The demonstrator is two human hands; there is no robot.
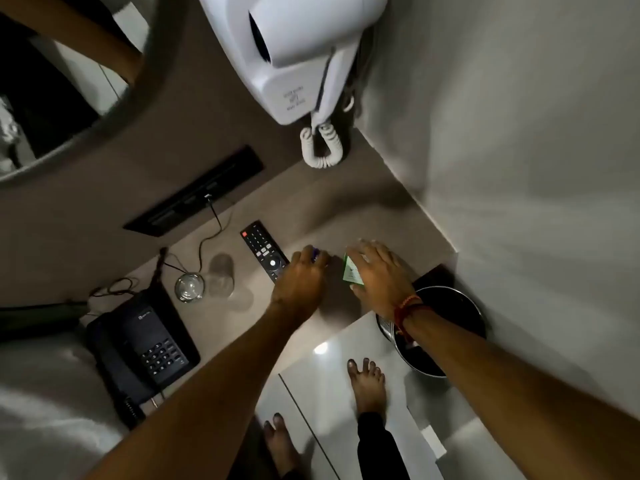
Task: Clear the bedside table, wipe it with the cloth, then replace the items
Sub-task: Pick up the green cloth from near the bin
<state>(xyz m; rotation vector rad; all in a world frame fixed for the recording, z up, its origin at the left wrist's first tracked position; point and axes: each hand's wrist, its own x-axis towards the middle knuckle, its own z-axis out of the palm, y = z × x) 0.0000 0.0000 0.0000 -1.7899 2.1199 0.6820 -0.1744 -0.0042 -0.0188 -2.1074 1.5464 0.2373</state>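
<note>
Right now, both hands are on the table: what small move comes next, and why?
Probably lift away the green card under the right hand; the remote control, glass and telephone still crowd the bedside table, so wiping can't start.

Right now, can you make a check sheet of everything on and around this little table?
Surface: bedside table, beige, dim.
Job's things: remote, telephone, glass, green card; cloth not seen.
Clutter: round glass piece.
Hands: left hand closed on a small blue thing; right hand on the green card.
Cables: black wire to wall socket strip.
Surroundings: hair dryer, metal bin, mirror.
</note>
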